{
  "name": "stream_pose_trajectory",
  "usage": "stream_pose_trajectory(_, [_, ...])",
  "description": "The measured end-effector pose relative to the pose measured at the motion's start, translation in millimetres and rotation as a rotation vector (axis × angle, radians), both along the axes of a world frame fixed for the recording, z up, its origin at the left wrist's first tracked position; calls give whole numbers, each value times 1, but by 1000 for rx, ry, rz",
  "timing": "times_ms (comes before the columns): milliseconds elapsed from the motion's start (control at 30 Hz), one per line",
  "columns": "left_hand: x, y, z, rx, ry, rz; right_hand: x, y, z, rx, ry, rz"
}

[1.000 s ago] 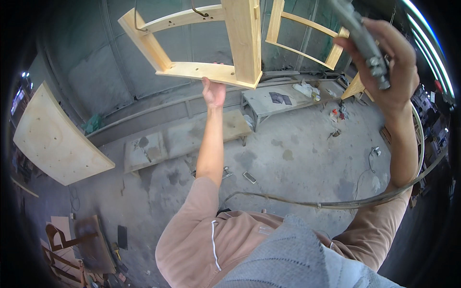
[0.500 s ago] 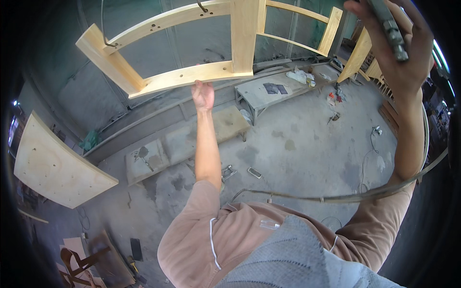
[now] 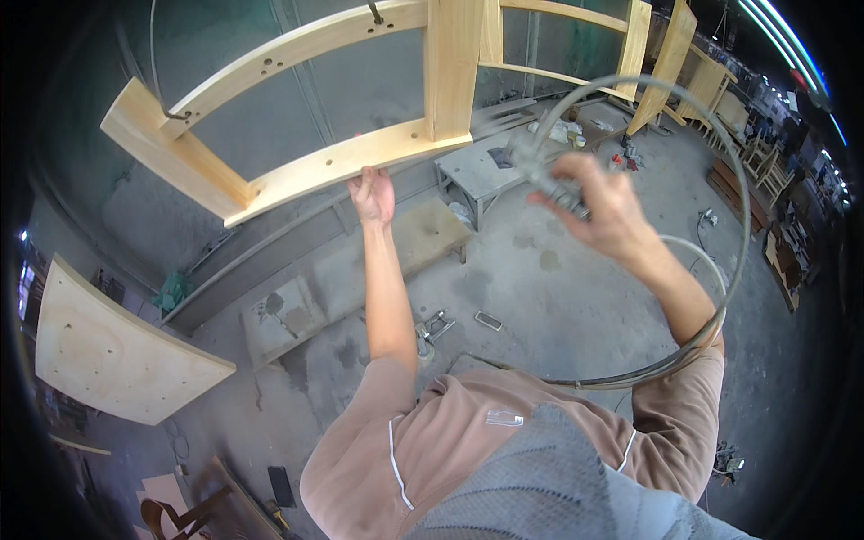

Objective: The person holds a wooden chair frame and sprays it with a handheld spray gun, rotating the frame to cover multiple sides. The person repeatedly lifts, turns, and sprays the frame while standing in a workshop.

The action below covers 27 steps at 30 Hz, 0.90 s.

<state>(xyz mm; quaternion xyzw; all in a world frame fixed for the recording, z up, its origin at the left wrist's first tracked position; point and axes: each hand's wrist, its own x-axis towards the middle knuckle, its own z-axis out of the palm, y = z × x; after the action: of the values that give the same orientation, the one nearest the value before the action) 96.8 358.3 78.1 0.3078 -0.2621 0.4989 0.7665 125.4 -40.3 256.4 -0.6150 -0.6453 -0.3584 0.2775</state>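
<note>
A pale wooden frame (image 3: 306,171) with curved rails hangs from metal hooks in front of me. My left hand (image 3: 373,195) grips its lower rail from below, with a fingertip just showing behind the rail. To the right, my right hand (image 3: 605,209) is raised and wrapped round what looks like a spray gun (image 3: 549,180), smeared by motion. A grey hose (image 3: 743,193) loops from it over my right forearm. The gun is apart from the frame, and its nozzle cannot be made out.
More hanging wooden frames (image 3: 634,49) continue to the right. A curved pale panel (image 3: 126,346) is at the left. Low benches (image 3: 418,236) stand along the wall, with a grey table (image 3: 481,175) beyond. A metal tool (image 3: 436,326) and dark chair parts (image 3: 175,517) lie below.
My right hand has come down and leftward with the spray gun, bringing the hose loop into view. The frame's left end has swung slightly nearer, with my left hand still on its rail.
</note>
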Motion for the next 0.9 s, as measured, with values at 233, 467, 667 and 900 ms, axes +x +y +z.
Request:
stream_pose_trajectory(233, [5,7,0,2,8,85,26,-12,113,418,-318,-54])
stream_pose_trajectory(467, [2,16,4,10,88,168,19,41,14,128,-128,-134])
stream_pose_trajectory(667, [1,18,7,-24,179,292,31,94,-45,-28,362,46])
stream_pose_trajectory(900, [-6,38,15,-17,308,467,61,114,89,298,96,-69])
